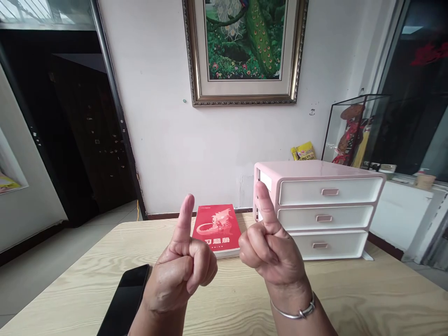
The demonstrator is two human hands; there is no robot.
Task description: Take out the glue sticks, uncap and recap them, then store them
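Observation:
Both hands are raised over the table with the index finger pointing up. My left hand has its thumb and other fingers curled in, with nothing held in them. My right hand makes the same shape and wears a silver bangle at the wrist. Between and behind the hands lies a red book with a pale picture on its cover, partly covered by the left hand. A black phone lies flat beside my left wrist, which overlaps its edge.
A pink and white drawer unit stands at the right of the wooden table, its drawers closed. On top are a yellow packet and a glass case. A framed peacock picture hangs on the wall. A dark doorway is at left.

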